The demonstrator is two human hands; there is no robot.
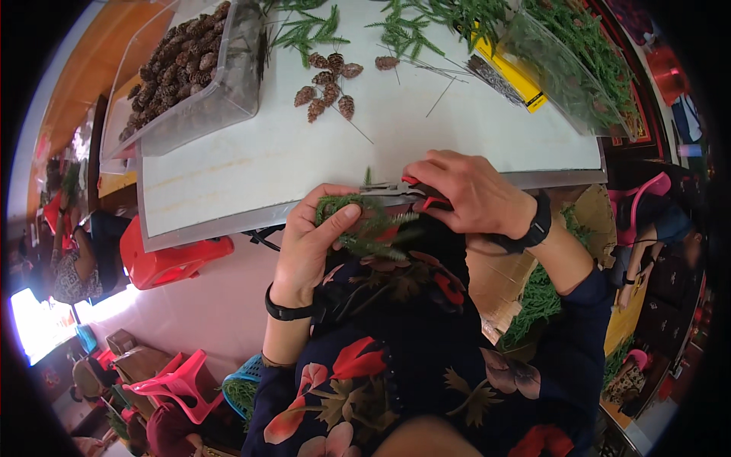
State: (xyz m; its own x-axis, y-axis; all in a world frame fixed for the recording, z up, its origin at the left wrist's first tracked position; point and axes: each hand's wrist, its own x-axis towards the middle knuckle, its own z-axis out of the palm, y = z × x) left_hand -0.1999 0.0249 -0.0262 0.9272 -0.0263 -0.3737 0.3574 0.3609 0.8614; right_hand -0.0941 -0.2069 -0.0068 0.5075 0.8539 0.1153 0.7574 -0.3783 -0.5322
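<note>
My left hand [316,232] is closed on a bunch of green artificial pine sprigs [377,232], held just off the table's near edge. Red-handled pliers [392,189] are gripped in my right hand [476,190], their jaws pointing left and lying across the top of the sprigs. Whether the jaws pinch a wire or a stem is too small to tell. Beyond my hands, a cluster of small pine cones [329,89] lies on the white table [228,179]. One more pine cone [387,62] on a wire lies to its right.
A clear plastic bin [240,84] of pine cones stands at the far left. Loose wires, a yellow strip [525,91] and a clear bin with green sprigs [582,76] are at the far right. A red stool [164,255] stands left, a cardboard box [495,293] right. Other people sit around.
</note>
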